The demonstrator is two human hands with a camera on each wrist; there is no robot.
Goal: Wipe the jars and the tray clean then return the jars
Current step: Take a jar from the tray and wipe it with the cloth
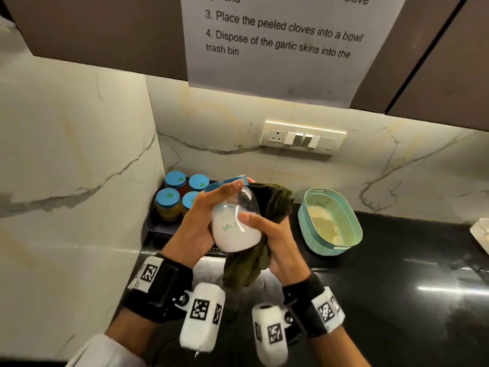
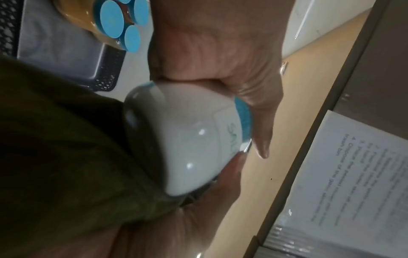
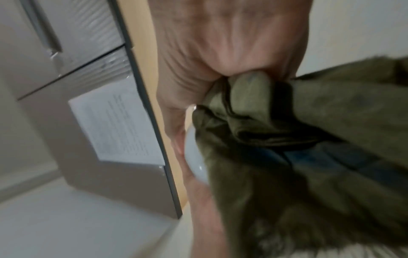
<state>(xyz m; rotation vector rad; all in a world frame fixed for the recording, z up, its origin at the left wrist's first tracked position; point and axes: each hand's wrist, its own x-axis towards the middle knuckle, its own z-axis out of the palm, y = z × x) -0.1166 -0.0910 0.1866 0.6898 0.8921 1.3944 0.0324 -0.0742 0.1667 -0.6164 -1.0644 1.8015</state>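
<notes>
A salt jar (image 1: pixel 235 226) with white powder and a blue lid, marked "SALT", is held tilted above the counter. My left hand (image 1: pixel 203 221) grips it from the left, fingers up by the lid. My right hand (image 1: pixel 272 234) holds a dark olive cloth (image 1: pixel 254 260) wrapped against the jar's right side, thumb on the glass. In the left wrist view the salt jar (image 2: pixel 189 150) shows its base, with the cloth (image 2: pixel 73 157) beside it. The right wrist view shows the cloth (image 3: pixel 309 148) bunched over the jar (image 3: pixel 195 157). Several blue-lidded jars (image 1: pixel 169 205) stand in a dark tray (image 1: pixel 158 231) in the corner.
A teal perforated basket (image 1: pixel 330 221) with pale contents sits on the black counter (image 1: pixel 397 274) to the right. A white container edge (image 1: pixel 480 234) is at far right. Marble walls close the left and back; a switch panel (image 1: pixel 304 137) and a paper sheet (image 1: pixel 277 43) hang above.
</notes>
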